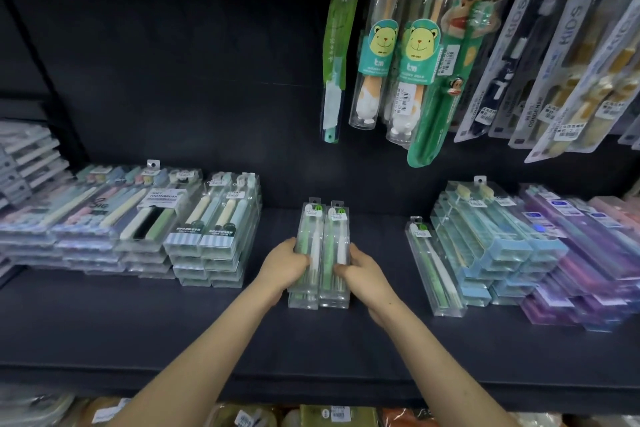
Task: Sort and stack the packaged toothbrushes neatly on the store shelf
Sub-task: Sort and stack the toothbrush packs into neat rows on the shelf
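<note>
The left hand and right hand gripped paired stacks of clear plastic green-and-white toothbrush boxes at the middle of the dark store shelf, fingers curled round their outer sides. Uneven squeezing would likely slide the slick upper boxes askew.

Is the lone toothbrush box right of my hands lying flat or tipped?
Tipped. The lone box rests on one long edge, leaning against the blue stack, not flat on the shelf.
</note>
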A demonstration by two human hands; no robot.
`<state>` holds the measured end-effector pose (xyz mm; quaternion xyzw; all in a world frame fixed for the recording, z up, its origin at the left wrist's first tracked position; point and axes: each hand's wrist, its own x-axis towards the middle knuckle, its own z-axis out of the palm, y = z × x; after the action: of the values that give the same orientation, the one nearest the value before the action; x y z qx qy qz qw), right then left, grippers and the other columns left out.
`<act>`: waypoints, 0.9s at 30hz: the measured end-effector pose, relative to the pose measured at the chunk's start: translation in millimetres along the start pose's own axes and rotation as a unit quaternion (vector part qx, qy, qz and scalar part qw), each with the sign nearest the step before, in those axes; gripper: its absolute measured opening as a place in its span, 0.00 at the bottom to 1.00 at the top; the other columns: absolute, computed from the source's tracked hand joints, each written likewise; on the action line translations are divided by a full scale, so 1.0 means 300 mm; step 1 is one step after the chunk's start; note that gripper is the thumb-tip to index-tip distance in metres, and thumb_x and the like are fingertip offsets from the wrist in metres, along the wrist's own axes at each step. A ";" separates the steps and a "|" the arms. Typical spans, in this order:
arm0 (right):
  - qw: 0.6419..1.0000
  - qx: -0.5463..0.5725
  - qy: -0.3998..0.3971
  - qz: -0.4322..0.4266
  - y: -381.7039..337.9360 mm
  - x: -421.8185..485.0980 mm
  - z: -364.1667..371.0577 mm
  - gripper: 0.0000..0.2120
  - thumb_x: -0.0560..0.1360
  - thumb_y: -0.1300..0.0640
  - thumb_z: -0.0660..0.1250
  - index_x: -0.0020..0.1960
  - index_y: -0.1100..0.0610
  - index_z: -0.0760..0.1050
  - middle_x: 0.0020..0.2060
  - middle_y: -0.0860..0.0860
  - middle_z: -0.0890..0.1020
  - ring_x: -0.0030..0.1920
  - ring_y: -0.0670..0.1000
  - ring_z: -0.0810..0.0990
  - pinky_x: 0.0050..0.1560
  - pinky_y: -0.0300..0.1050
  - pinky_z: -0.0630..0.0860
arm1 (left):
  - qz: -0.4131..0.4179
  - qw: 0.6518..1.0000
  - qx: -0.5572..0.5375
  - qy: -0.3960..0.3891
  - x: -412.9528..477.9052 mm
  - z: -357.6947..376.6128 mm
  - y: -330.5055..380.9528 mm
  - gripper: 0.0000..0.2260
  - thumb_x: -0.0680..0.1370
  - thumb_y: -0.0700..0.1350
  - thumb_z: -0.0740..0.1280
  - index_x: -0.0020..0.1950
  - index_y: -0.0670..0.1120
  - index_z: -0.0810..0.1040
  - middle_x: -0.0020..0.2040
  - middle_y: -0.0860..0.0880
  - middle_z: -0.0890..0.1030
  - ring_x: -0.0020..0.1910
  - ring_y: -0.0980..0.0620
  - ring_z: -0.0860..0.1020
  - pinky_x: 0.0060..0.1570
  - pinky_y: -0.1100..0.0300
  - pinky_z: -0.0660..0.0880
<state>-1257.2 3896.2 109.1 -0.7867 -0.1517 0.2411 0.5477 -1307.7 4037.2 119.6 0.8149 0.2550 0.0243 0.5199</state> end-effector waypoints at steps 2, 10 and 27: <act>1.000 0.004 -0.006 -0.003 -0.015 0.027 0.020 0.19 0.75 0.66 0.60 0.60 0.47 0.73 0.51 0.45 0.82 0.50 0.43 0.81 0.43 0.35 0.75 | 0.011 0.999 0.040 0.021 -0.016 -0.025 0.008 0.22 0.78 0.40 0.61 0.73 0.41 0.65 0.60 0.49 0.75 0.54 0.50 0.75 0.46 0.64 0.70; 1.000 -0.013 -0.023 -0.015 -0.037 0.111 0.101 0.24 0.74 0.65 0.60 0.66 0.46 0.71 0.52 0.43 0.82 0.53 0.45 0.80 0.58 0.47 0.77 | 0.326 0.878 0.241 0.254 -0.196 -0.236 -0.032 0.11 0.73 0.35 0.67 0.55 0.40 0.81 0.53 0.45 0.81 0.53 0.44 0.79 0.56 0.59 0.70; 0.997 -0.046 -0.058 -0.036 -0.059 0.126 0.204 0.27 0.75 0.55 0.69 0.62 0.32 0.59 0.52 0.28 0.74 0.47 0.30 0.75 0.44 0.28 0.71 | 0.282 0.832 0.444 0.178 -0.149 -0.429 -0.163 0.32 0.63 0.54 0.80 0.64 0.46 0.78 0.63 0.44 0.78 0.68 0.38 0.71 0.69 0.36 0.57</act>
<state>-1258.3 3969.7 100.3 -0.7897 -0.2222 0.2598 0.5094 -1404.8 4141.2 146.6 0.9761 0.0856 0.1989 0.0182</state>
